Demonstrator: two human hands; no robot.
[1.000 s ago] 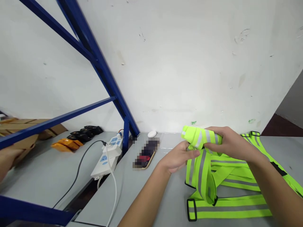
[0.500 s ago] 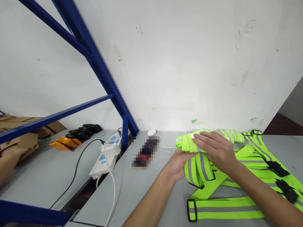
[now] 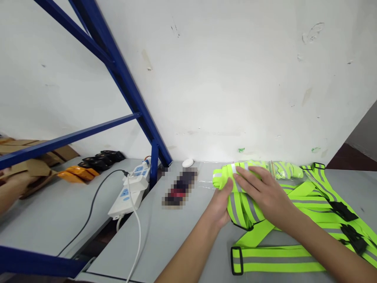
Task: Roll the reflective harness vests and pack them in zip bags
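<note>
Both my hands are on a folded bundle of neon yellow-green reflective straps (image 3: 235, 204) with grey stripes, held over the grey table. My left hand (image 3: 219, 206) grips it from the left and below, thumb on top. Across its upper side lies my right hand (image 3: 265, 192), fingers wrapped over the wound strap. More reflective straps (image 3: 282, 259) lie spread on the table to the right, with black buckles (image 3: 353, 236) and a black slider (image 3: 236, 260). Behind the bundle, rolled straps in clear plastic bags (image 3: 285, 169) rest by the wall.
A blurred-out phone-like object (image 3: 180, 188) and a white round object (image 3: 187, 162) lie left of my hands. White power strips (image 3: 129, 192) with cables sit by a blue metal frame (image 3: 132, 94). Orange packets (image 3: 78, 174), black packets (image 3: 103, 159) and another person's hand (image 3: 13, 184) at cardboard are far left.
My left thumb has moved up onto the bundle, and my right fingers have spread a little over it. At far left, the other person's hand has shifted left with the cardboard.
</note>
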